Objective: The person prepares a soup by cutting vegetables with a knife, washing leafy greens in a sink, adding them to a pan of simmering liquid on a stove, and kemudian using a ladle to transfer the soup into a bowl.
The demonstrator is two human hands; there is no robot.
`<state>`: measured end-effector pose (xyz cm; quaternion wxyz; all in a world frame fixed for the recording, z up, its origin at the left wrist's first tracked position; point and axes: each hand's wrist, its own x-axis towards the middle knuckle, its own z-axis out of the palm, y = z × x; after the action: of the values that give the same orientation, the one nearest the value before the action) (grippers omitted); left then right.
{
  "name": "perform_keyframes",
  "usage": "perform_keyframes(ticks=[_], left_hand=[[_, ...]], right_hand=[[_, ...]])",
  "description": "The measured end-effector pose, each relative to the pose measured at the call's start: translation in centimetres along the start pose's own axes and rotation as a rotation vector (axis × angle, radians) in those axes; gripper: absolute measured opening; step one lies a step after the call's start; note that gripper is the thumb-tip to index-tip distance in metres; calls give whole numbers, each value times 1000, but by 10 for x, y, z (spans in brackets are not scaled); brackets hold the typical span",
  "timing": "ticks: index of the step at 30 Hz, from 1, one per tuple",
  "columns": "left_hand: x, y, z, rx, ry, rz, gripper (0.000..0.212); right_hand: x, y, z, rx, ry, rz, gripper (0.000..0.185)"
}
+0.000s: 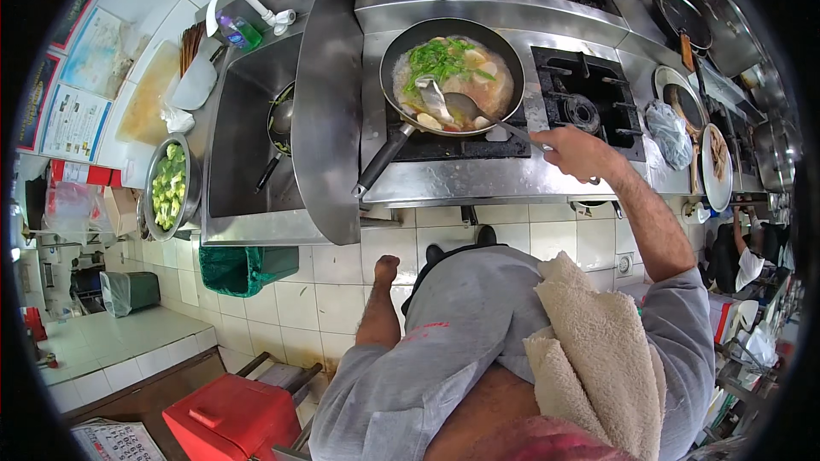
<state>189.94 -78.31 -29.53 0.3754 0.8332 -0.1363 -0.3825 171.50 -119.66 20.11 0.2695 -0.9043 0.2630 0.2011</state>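
My right hand (573,152) grips the handle of a metal ladle (512,130). The ladle's bowl rests in a deep black frying pan (388,70) on the stove's front left burner. Pale broth fills the pan, with chopped green leaves (442,59), whitish pieces and a silvery piece that looks like fish (433,97). The pan's black handle (383,160) points toward me, with no hand on it. My left hand (386,269) hangs low beside my body, away from the stove. Its fingers are mostly hidden from view.
Right of the pan is a bare gas burner (582,112). A steel partition (330,102) divides the stove from a sink (246,141) holding a small pan (280,121). A bowl of broccoli (168,186) stands farther left. A plate of food (717,163) and plastic bag (669,131) lie right.
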Motion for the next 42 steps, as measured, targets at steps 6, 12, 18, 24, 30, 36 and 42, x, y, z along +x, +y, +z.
perform_keyframes(ticks=[6,12,18,24,30,36,42], left_hand=[[-6,-7,-3,-24,24,-86,18],[-17,10,-1,-91,75,-145,25],[-33,-29,-2,-49,79,-73,22],[-46,-17,5,-99,145,-261,25],[-70,-12,15,-155,277,-216,24],[-136,2,86,-400,506,-300,22],[-259,16,220,-775,697,-591,14]], right_hand=[[28,32,-6,655,-155,52,53],[28,60,12,883,-152,-26,52],[27,58,21,964,-150,5,51],[29,59,23,989,-147,6,52],[34,51,9,887,-148,5,52],[68,82,12,937,-148,-126,51],[78,104,14,898,-176,-245,53]])
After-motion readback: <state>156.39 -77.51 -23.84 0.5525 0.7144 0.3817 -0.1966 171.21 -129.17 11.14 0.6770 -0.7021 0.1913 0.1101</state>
